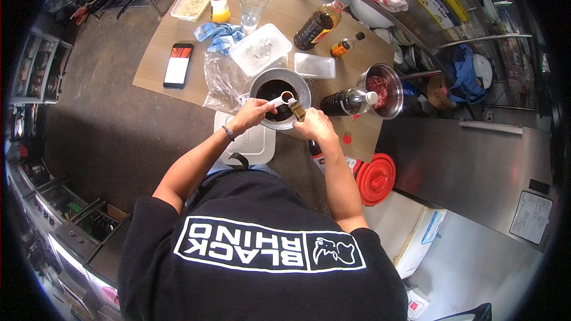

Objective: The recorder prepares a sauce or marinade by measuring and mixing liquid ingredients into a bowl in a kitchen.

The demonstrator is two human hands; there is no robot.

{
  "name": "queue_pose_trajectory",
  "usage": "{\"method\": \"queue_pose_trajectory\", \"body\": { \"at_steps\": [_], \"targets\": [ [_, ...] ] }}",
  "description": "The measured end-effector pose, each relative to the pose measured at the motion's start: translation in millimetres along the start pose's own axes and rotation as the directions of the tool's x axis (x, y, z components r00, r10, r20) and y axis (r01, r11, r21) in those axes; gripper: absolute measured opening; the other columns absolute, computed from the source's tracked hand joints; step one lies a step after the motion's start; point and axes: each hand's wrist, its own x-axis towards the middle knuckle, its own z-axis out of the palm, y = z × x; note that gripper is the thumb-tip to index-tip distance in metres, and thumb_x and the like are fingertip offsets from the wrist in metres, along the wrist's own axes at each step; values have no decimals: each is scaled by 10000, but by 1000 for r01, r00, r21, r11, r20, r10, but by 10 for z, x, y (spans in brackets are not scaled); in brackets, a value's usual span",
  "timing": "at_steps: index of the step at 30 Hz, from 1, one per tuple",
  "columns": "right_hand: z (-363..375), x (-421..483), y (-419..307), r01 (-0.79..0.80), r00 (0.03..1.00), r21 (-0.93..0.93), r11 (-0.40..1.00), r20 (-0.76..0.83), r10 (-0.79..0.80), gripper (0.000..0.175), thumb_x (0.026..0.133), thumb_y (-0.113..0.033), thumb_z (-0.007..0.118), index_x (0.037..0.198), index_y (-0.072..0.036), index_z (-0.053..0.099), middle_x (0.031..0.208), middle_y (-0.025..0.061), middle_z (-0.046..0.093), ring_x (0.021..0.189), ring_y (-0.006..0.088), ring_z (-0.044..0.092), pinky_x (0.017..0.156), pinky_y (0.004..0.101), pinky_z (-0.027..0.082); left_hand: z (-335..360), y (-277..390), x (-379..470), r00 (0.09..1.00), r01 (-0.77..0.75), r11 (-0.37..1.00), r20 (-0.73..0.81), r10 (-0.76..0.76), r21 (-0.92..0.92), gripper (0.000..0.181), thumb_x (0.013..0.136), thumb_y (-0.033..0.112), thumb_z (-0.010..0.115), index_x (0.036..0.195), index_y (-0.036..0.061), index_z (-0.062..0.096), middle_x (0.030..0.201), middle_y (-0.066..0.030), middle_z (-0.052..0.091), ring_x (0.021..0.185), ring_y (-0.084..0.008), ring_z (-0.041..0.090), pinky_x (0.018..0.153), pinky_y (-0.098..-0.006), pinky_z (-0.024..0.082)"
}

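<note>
My left hand point(249, 115) grips the handle of a white measuring spoon point(277, 101) with dark liquid in its bowl. The spoon hangs over a round metal pot point(305, 88) that holds a pool of dark brown liquid point(271, 91). In my right hand point(316, 125) is a small bottle point(297, 109), tilted with its mouth right by the spoon's bowl. Whether liquid is flowing from it cannot be made out. Just right of the pot lies or leans a larger bottle of dark liquid point(341, 103) with a white cap.
Around the pot are a white tub of powder point(261, 49), a small white tray point(315, 66), a plastic bag point(223, 81) and a phone point(178, 66). Dark sauce bottles point(317, 26) stand behind. A steel bowl of raw meat point(392, 103) sits at the table's right edge.
</note>
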Motion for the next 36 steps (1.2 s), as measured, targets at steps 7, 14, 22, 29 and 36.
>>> {"method": "queue_pose_trajectory", "body": {
  "at_steps": [7,14,22,29,36],
  "targets": [
    [158,45,97,94,984,73,993,-158,-82,391,698,-299,623,909,29,648,884,258,641,884,392,625,802,431,492,-26,-15,8,999,38,994,26,-35,-100,316,930,338,536,826,70,668,547,82,377,478,-36,334,431,-198,258],
    [244,35,75,84,987,183,980,-147,-57,390,732,-323,673,938,5,626,942,250,643,929,384,620,828,444,489,1,-17,-5,817,-187,435,-107,567,881,178,880,247,560,959,131,669,638,-117,579,614,-268,619,542,-371,483],
    [257,-18,42,74,989,197,978,-142,-46,385,737,-333,673,928,-1,631,923,256,644,921,380,625,821,438,492,-6,22,-32,638,-174,136,6,770,975,245,879,221,558,1108,153,611,707,-92,547,616,-248,590,550,-356,485],
    [264,43,92,66,991,161,985,-125,-46,411,730,-340,662,951,7,640,959,262,639,939,388,621,836,439,490,-6,-107,55,895,-291,835,-176,410,468,348,922,323,518,888,17,680,707,-149,651,662,-198,615,621,-350,468],
    [152,26,42,-25,999,55,998,-39,27,396,702,-301,629,936,18,656,937,259,642,941,379,621,842,426,489,-11,10,-19,972,-152,919,-116,206,364,379,906,358,523,866,34,714,730,-145,664,659,-186,619,643,-318,467]
  ]
}}
